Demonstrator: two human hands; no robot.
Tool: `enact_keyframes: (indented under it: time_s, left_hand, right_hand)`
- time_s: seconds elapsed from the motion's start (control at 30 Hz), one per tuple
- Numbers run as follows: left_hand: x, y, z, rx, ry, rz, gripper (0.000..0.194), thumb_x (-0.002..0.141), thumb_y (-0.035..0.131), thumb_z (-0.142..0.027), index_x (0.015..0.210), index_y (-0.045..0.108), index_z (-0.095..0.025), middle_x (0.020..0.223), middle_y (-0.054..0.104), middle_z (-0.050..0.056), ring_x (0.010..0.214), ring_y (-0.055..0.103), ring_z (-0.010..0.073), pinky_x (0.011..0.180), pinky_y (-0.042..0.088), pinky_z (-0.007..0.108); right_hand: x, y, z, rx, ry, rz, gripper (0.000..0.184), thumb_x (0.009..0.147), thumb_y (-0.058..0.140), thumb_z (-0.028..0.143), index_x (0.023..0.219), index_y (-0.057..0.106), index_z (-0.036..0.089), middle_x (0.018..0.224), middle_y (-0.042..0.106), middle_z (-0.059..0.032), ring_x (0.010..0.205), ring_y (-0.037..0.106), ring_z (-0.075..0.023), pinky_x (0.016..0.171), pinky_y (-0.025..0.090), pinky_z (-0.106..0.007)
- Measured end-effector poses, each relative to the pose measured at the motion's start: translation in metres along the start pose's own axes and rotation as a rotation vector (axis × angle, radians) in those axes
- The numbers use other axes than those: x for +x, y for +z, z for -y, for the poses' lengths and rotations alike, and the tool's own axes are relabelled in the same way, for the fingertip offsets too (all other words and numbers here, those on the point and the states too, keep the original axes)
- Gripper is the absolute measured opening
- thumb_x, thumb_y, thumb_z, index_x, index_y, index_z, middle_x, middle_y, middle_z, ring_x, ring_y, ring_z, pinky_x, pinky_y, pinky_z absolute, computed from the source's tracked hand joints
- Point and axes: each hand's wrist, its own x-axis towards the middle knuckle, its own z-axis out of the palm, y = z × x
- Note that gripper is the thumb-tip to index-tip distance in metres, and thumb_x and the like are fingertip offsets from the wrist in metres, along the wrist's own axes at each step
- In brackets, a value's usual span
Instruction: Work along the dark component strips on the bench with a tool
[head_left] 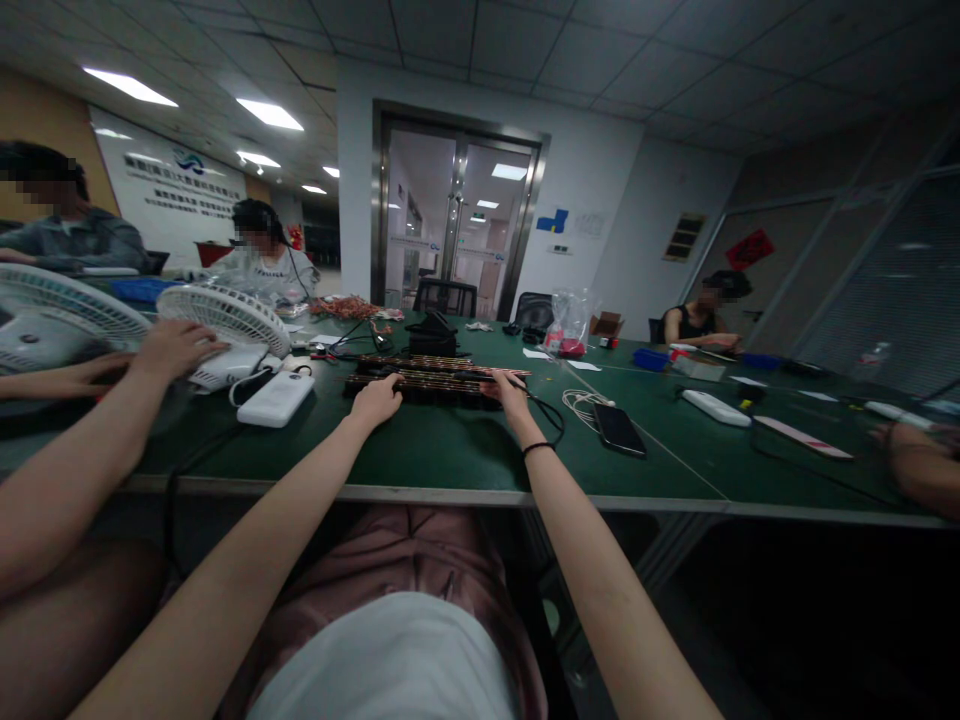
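Thin rods (pixel 442 362), dark with coppery glints, lie roughly side to side over a dark rack (pixel 431 392) on the green desk (pixel 450 470), straight ahead of the wearer, at 12 o'clock. Step in hand, as judged: steadying or lining up the rods, both hands at work on them. Left hand (pixel 379 402) at the rods' 8 o'clock side, fingers bent over the near edge; whether it grips or only rests, cannot tell. Right hand (pixel 510 392) at the 3 o'clock end, thumb and fingers appearing to pinch the rods. Any shift of the rods would call for both ends moved evenly, fingers kept off the black cable (pixel 553 412) just beside the right hand. Taking the rods as clock centre: black bag (pixel 433 335) close by at 12; phone (pixel 620 430) and white cord (pixel 586 405) between 3 and 4, just beside each other; white power bank (pixel 276 398) at 9; white fan (pixel 225 315) at 10, a co-worker's hand (pixel 180 348) against it; clear plastic bags (pixel 571 318) at 2. Fine detail of the rods too dim to read.
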Motion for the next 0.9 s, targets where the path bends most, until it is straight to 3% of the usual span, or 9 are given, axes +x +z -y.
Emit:
enact_keyframes:
  time_s: [0.9]
  left_hand:
    - [-0.0013,0.0005,-0.0003,0.021,0.003,0.0,0.046,0.094,0.049,-0.025,0.139,0.058,-0.022,0.108,0.075,0.01,0.108,0.069,0.0281,0.094,0.054,0.037]
  right_hand:
    - [0.0032,-0.0025,-0.0049,-0.032,0.044,-0.04,0.015,0.083,0.065,0.033,0.073,0.067,0.021,0.059,0.067,0.0013,0.057,0.065,-0.0165,0.063,0.056,-0.028]
